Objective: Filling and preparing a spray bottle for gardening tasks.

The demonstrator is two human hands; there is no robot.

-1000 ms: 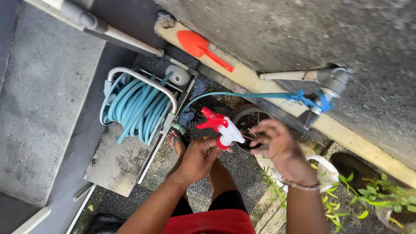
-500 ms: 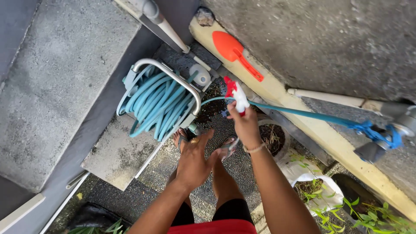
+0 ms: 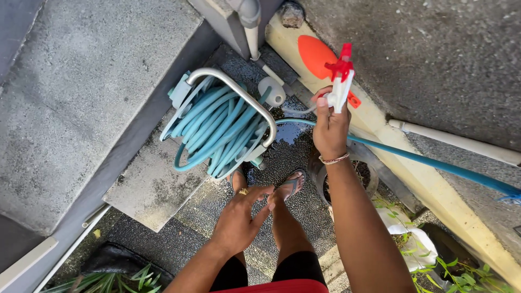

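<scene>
My right hand (image 3: 329, 126) is raised and grips a white spray-bottle head with a red trigger and nozzle (image 3: 340, 78), held up in front of the yellow ledge. My left hand (image 3: 239, 221) hangs lower over my legs, fingers loosely apart, holding nothing; a ring shows on one finger. Just left of the raised hand stands a hose reel (image 3: 220, 122) wound with teal hose. A teal hose (image 3: 434, 165) runs from the reel to the right, passing behind my right forearm.
An orange trowel (image 3: 315, 54) lies on the yellow ledge (image 3: 429, 187) below a rough concrete wall. A round pot (image 3: 366, 176) sits by my sandalled feet (image 3: 290, 187). A white bag and green plants (image 3: 434, 260) are at lower right. Concrete slabs lie to the left.
My right hand has lifted the sprayer head higher and further right, toward the ledge. The left hand has dropped slightly. The view has shifted, so the tap at right is out of frame.
</scene>
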